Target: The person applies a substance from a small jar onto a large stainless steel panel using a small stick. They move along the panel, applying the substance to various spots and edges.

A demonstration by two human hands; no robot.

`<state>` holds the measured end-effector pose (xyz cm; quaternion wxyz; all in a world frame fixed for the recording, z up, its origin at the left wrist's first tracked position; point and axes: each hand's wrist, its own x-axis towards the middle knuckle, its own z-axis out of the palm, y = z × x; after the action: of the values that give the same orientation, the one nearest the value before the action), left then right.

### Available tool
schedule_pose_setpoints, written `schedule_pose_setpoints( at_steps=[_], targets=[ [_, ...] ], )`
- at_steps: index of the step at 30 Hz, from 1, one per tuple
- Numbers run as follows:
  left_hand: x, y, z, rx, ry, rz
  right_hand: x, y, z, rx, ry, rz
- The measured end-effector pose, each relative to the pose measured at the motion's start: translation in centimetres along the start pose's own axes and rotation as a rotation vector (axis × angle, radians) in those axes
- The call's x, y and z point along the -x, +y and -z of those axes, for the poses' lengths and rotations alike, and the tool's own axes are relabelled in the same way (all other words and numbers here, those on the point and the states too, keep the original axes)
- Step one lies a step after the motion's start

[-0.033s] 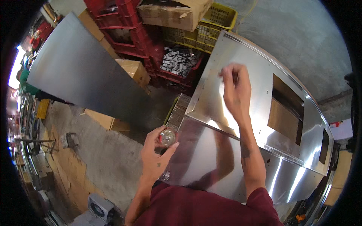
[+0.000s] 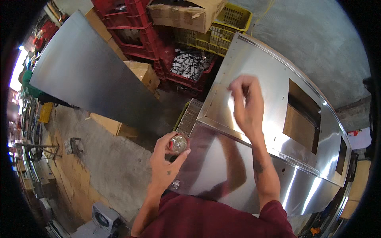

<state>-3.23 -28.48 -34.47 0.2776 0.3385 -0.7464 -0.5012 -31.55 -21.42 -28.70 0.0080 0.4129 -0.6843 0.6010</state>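
My left hand (image 2: 163,160) is closed round a small clear round container (image 2: 178,143), which has something red at its left side and small bits inside that I cannot name. It is held beside the near left corner of a shiny sheet-metal cabinet (image 2: 258,75). Over the cabinet's upper panel is my right hand (image 2: 249,105), its fingers bent in toward the thumb. The fingertips are blurred, so whatever they pinch cannot be made out. Small holes run along the panel's left edge, and rectangular openings (image 2: 300,127) are cut into its right part.
A large grey metal sheet (image 2: 95,75) leans at the left. Behind stand red crates (image 2: 131,37), one holding several small metal pieces (image 2: 190,63), a yellow crate (image 2: 234,18) and a cardboard box (image 2: 186,16). A grey machine (image 2: 104,216) sits at lower left.
My right hand has dropped slightly toward the metal panel. My left hand still holds the container in about the same place.
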Motion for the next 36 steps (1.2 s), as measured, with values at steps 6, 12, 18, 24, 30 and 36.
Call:
schedule_pose_setpoints(
  at_steps=[6, 12, 18, 24, 30, 36],
  targets=[
    [-0.7, 0.5, -0.6, 0.043, 0.003, -0.068, 8.1, -5.2, -1.3, 0.046, -0.381, 0.173],
    [-0.4, 0.8, -0.5, 0.013, 0.012, -0.117, 9.5, -5.1, -2.2, 0.123, -0.397, 0.211],
    [-0.1, 1.3, -0.3, -0.002, 0.004, -0.131, 9.6, -5.2, -2.3, 0.134, -0.409, 0.198],
    [-0.2, 1.2, -0.6, 0.002, 0.014, -0.126, 9.7, -5.3, -1.9, 0.099, -0.378, 0.168],
    [-0.1, 0.9, -0.5, -0.037, 0.017, -0.083, 5.5, -3.7, 0.5, 0.105, -0.137, 0.164],
    [0.4, -0.5, 0.0, -0.041, 0.039, -0.035, -6.2, 7.4, 1.8, 0.139, 0.221, 0.076]
  ],
)
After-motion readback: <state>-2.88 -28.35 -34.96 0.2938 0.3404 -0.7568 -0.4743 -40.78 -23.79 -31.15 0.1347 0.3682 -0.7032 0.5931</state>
